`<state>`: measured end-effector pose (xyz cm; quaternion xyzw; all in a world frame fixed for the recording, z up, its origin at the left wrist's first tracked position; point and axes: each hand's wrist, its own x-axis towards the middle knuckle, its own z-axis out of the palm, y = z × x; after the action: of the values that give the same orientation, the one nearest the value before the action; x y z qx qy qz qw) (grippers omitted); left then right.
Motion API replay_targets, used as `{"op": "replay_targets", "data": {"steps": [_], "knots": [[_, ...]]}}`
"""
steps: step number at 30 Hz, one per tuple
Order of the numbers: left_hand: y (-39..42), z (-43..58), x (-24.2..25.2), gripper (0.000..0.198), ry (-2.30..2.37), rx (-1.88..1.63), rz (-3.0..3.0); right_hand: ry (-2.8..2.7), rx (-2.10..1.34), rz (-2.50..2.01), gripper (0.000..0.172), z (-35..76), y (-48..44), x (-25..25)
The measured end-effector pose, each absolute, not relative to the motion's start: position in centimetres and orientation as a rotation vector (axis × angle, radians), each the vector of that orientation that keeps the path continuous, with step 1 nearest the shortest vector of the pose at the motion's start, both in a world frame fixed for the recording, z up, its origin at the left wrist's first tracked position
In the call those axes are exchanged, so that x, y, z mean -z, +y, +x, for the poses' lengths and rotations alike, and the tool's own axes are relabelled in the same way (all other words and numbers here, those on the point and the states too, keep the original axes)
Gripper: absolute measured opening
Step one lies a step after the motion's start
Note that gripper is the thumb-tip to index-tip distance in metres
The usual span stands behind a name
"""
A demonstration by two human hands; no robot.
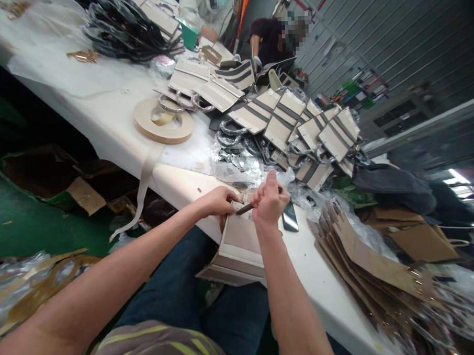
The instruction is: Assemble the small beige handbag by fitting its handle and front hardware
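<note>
A beige bag piece (240, 242) with stiff folded panels lies at the table's front edge and hangs over my lap. My left hand (222, 200) pinches its upper left corner, thumb and fingers together. In a closed fist, my right hand (268, 199) grips a slim dark hand tool (244, 209) whose tip slants down to the left, by the left fingertips. The fist hides the tool's handle, so its exact kind cannot be told. Clear plastic wrap lies just beyond both hands.
A tape roll (164, 123) lies left on the white table (113, 128), its loose strip hanging off the edge. Wrapped-handle bag pieces (285, 120) are heaped ahead. A phone (289, 216) and stacked brown pieces (354, 256) lie right. Two people work across the table.
</note>
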<state>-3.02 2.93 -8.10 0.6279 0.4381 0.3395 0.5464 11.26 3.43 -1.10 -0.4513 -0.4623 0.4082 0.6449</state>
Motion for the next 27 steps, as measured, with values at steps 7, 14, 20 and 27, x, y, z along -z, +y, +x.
{"op": "replay_targets", "data": {"steps": [7, 14, 20, 27], "knots": [[2.7, -2.4, 8.4, 0.049, 1.079, -0.828, 1.466, -0.973, -1.066, -1.148, 0.075, 11.9, 7.7, 0.2], [2.8, -2.2, 9.1, 0.053, 1.045, -0.885, 1.523, -1.008, -1.072, -1.153, 0.070, 10.8, 7.1, 1.0], [2.9, -2.4, 9.2, 0.055, 1.023, -0.858, 1.537, -1.160, -0.810, -1.107, 0.064, 9.8, 3.5, 2.2], [2.7, -3.2, 8.0, 0.054, 1.008, -0.792, 1.604, -1.137, -0.691, -0.996, 0.065, 10.4, 1.0, 2.4]]}}
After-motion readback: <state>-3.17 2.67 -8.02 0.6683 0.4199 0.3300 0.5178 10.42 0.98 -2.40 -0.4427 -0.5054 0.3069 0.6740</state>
